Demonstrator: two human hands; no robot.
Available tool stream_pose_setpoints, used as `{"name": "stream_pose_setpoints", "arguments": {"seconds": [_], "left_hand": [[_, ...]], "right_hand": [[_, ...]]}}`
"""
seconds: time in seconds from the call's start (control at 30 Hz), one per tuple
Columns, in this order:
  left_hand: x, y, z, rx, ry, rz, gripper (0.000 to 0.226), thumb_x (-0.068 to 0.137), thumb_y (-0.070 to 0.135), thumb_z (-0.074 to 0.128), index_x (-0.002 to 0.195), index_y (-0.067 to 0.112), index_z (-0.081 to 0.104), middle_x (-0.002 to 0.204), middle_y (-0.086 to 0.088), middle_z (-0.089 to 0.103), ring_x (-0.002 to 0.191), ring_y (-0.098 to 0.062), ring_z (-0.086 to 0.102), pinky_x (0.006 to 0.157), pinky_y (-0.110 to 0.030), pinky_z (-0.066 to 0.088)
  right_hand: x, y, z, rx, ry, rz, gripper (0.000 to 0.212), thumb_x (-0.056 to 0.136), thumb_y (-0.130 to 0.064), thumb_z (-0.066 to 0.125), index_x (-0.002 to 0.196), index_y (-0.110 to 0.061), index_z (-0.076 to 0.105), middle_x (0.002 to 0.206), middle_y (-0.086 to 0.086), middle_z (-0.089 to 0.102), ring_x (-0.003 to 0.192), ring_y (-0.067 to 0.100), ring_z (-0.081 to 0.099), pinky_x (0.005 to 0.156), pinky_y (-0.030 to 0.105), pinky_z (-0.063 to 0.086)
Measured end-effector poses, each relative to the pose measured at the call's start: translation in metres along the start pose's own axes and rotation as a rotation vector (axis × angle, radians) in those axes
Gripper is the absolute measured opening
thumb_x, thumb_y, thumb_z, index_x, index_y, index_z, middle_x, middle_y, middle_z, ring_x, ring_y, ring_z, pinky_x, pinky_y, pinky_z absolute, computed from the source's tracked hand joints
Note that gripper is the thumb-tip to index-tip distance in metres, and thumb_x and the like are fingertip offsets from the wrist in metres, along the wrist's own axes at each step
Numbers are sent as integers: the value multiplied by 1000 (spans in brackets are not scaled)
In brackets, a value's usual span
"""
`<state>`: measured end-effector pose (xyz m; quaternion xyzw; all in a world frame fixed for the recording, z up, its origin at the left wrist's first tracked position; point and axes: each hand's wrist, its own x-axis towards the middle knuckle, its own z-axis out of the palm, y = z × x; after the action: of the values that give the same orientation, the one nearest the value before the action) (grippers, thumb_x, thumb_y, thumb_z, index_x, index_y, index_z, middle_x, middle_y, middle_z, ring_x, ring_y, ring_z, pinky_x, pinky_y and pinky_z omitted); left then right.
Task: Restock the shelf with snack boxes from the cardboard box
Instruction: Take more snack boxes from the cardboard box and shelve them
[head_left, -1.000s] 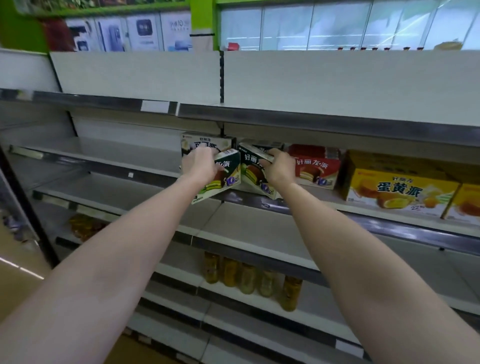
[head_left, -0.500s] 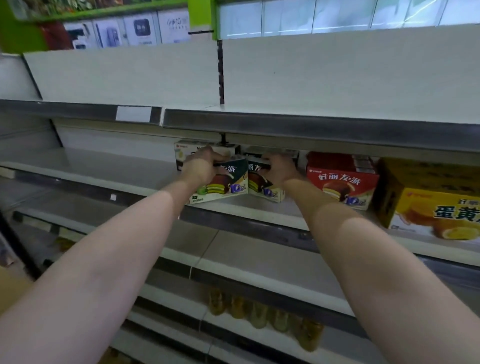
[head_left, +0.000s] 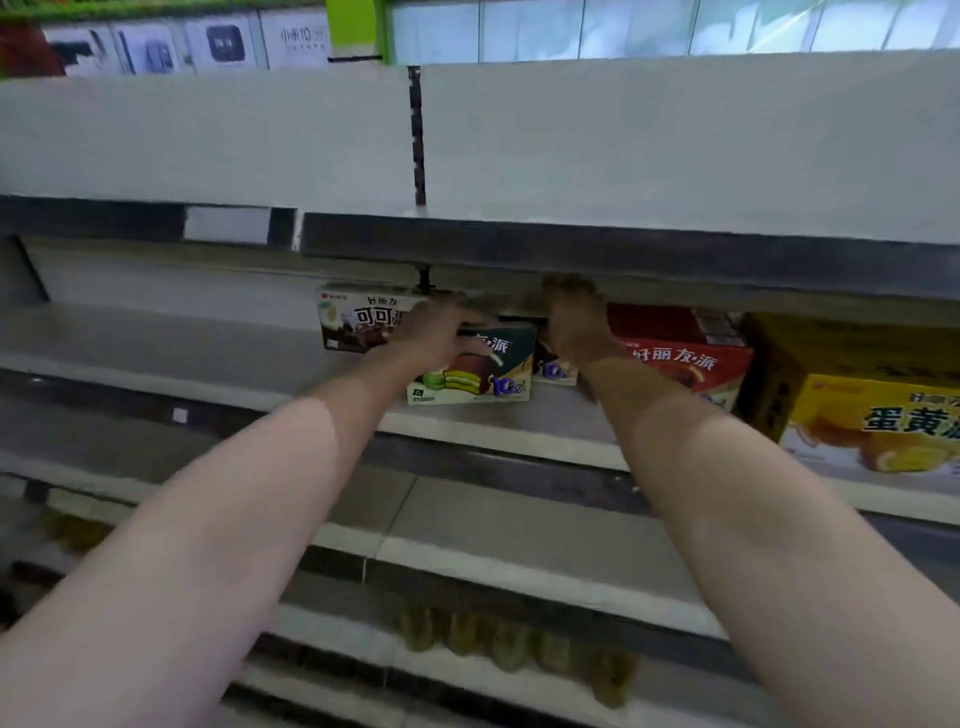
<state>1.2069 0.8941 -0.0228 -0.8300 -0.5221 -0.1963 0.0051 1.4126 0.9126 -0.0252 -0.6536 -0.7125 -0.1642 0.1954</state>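
Shelf (head_left: 156, 338), second tier, items running left to right. Cocoa-pie box (head_left: 358, 319): standing at the back, partly behind my wrist. My left hand (head_left: 434, 332): fingers curling over the top of the green snack box (head_left: 478, 369), which is sitting upright on the shelf. My right hand (head_left: 574, 322): reaching in over a second green box (head_left: 553, 366), mostly hidden; I cannot tell its grip. Red pie box (head_left: 680, 353): standing just beside. Yellow box (head_left: 872, 415): sitting farthest right.
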Motion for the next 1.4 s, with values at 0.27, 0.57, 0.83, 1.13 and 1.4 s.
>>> {"name": "stream_pose_setpoints", "arguments": {"seconds": [0.27, 0.57, 0.83, 1.13, 1.4], "left_hand": [[-14, -21, -8, -12, 50, -40, 66, 79, 45, 78, 137, 23, 56, 142, -6, 54, 129, -28, 48, 105, -35, 40], [-15, -27, -10, -170, -8, 10, 60, 77, 21, 83, 133, 19, 60, 137, -14, 52, 126, -32, 47, 98, -27, 36], [12, 1, 22, -74, 96, 32, 61, 86, 18, 74, 142, 19, 50, 154, -18, 33, 145, -36, 24, 117, -49, 30], [23, -7, 25, 9, 191, 20, 56, 83, 6, 72, 136, 9, 54, 138, -19, 46, 131, -35, 41, 102, -43, 45], [27, -4, 29, -118, 166, 12, 54, 84, 9, 74, 135, 5, 56, 133, -22, 54, 122, -36, 52, 101, -41, 45]], "right_hand": [[-14, -7, -27, 224, -16, -87, 26, 80, 1, 58, 104, -3, 67, 110, 23, 66, 102, 40, 61, 85, 38, 50], [-39, -31, -40, 194, -244, -39, 56, 84, -37, 74, 133, -18, 56, 127, 16, 51, 111, 36, 56, 98, 40, 47], [-39, -1, -42, 27, -223, 67, 57, 86, -32, 75, 135, -13, 53, 131, 16, 44, 108, 39, 59, 91, 40, 50], [-29, -7, -27, -19, -138, 32, 63, 89, -31, 72, 140, -11, 42, 137, 19, 42, 109, 42, 59, 86, 44, 51], [-20, -13, -14, 24, -140, 122, 65, 88, -14, 71, 144, -10, 38, 142, 20, 37, 117, 43, 55, 93, 49, 53]]}}
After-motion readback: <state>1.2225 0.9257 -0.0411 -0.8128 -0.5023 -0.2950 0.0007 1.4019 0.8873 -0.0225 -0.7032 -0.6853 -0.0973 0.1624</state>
